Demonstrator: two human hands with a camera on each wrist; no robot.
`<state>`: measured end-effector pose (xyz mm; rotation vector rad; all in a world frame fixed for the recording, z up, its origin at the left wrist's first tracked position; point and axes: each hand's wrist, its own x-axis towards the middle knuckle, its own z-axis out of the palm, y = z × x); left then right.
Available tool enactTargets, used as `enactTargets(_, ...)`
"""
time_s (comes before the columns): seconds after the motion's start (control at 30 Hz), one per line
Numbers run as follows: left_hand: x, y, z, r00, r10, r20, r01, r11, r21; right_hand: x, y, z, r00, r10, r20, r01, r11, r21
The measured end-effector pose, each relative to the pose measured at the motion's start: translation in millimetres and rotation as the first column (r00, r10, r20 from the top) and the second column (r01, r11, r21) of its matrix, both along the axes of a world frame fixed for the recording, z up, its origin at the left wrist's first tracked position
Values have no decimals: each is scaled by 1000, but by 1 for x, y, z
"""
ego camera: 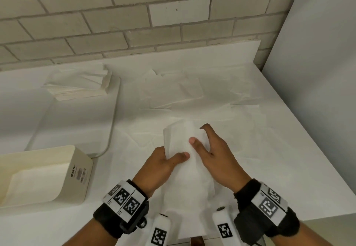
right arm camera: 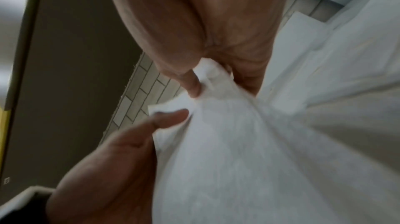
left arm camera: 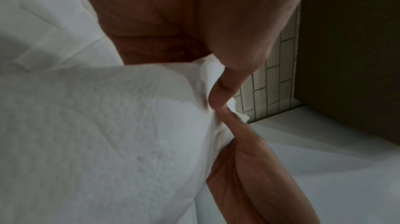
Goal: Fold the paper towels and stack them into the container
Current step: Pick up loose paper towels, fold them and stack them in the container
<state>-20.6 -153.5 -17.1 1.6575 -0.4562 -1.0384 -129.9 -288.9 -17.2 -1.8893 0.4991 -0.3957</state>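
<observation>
We hold a white embossed paper towel (ego camera: 185, 149) above the white counter (ego camera: 260, 159), left hand (ego camera: 161, 166) and right hand (ego camera: 217, 153) both pinching its upper edge. The cream rectangular plastic container (ego camera: 77, 170) sits to our left.

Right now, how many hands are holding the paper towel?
2. The left hand pinches the paper towel at its left edge; the right hand grips its right side, thumb on top. Both hold it above the counter.
</observation>
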Motion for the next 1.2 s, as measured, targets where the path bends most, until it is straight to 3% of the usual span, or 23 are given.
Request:
enactTargets(0.17,-1,1,8,998,-61,5,61,998,6,9,1,0,988,-155,17,153,983,101)
enactTargets(0.3,0,3,11,994,73,-84,-75,997,-25,3,1,7,1000,-14,6,10,932,362)
enactTargets(0.4,5,5,14,976,141,-165,-149,988,-39,-2,-2,7,995,97,17,-98,962,256)
enactTargets(0.47,6,6,13,986,102,-135,-106,994,-24,-1,0,4,993,112,26,-114,983,146)
enactTargets(0.57,5,7,12,995,69,-66,-72,997,-39,3,1,2,996,70,45,-75,990,121)
enactTargets(0.67,8,6,9,991,116,73,-110,991,-71,6,4,0,994,100,38,-104,987,122)
enactTargets(0.73,6,5,10,953,122,277,-98,990,-97,8,8,2,987,163,6,-163,981,104)
enactTargets(0.83,-4,3,29,775,137,617,-20,981,-192,14,11,20,981,136,138,-136,991,-4)
enactTargets(0.93,-6,-2,42,662,207,720,14,957,-289,18,4,30,959,51,278,-80,992,94)
enactTargets(1.03,-4,-5,26,720,105,686,33,982,-186,16,1,14,982,166,95,-176,977,116)
enactTargets(1.1,-2,-5,14,775,64,628,15,993,-120,16,2,-1,976,208,-58,-207,978,24)
enactTargets(1.2,1,-5,18,809,147,569,-41,980,-195,18,1,-6,988,148,-44,-149,989,-13)
